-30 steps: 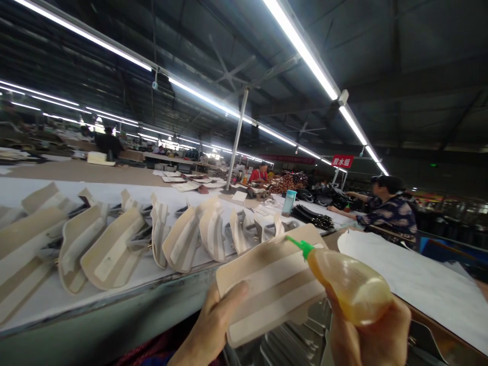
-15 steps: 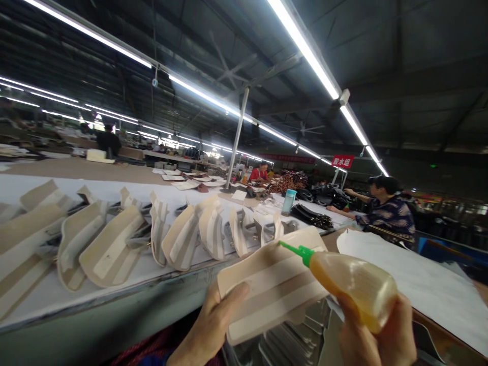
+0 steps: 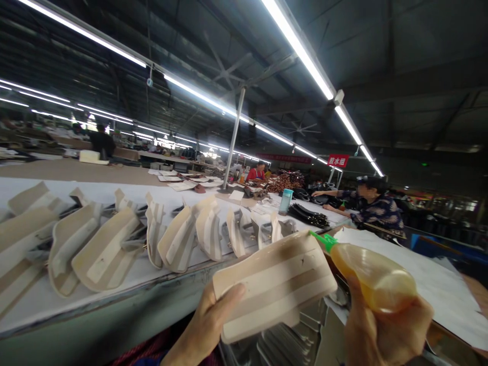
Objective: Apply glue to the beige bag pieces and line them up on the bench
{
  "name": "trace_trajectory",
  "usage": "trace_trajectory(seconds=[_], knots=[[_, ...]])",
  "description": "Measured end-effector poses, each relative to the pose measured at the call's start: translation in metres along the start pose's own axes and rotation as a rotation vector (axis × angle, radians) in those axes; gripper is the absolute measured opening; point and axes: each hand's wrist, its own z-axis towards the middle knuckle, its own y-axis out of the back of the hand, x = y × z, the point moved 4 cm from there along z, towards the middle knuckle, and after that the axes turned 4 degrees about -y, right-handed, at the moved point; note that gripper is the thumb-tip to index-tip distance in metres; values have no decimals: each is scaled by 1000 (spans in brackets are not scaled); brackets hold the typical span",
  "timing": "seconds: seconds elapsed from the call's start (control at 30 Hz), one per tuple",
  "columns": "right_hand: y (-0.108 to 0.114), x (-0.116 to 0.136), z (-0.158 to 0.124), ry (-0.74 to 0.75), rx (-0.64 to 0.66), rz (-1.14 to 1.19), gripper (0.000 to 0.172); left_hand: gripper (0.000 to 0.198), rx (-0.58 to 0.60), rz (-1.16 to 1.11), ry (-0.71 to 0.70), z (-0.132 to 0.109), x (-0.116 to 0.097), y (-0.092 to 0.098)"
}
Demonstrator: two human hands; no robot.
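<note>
My left hand point(image 3: 208, 323) grips a cream-coloured flat panel point(image 3: 278, 284) by its left end, thumb on top. Lighter strips run along the panel's face. In my right hand point(image 3: 385, 330) is a squeeze glue bottle point(image 3: 375, 274) of clear plastic with amber liquid inside. Its green nozzle point(image 3: 322, 240) points left, with the tip at the panel's upper right edge; whether it touches I cannot tell. Similar curved cream pieces point(image 3: 109, 244) stand in a row on the white-covered table point(image 3: 168, 292) to the left.
A blue-capped cup point(image 3: 285, 202) and a stack of dark strips point(image 3: 308, 214) lie farther along the table. White paper point(image 3: 412, 279) covers a surface at right. Stacked grey pieces point(image 3: 284, 345) sit below my hands. A co-worker point(image 3: 373, 206) sits at right behind the table.
The nozzle tip has moved right along the panel's upper edge to its far corner, with the bottle shifting right. The panel has tilted slightly. The co-worker at right has leaned left.
</note>
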Motion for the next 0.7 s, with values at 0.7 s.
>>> trace_trajectory(seconds=[0.7], knots=[[1, -18, -6, 88, -35, 6, 64, 71, -104, -114, 91, 2, 4, 0]])
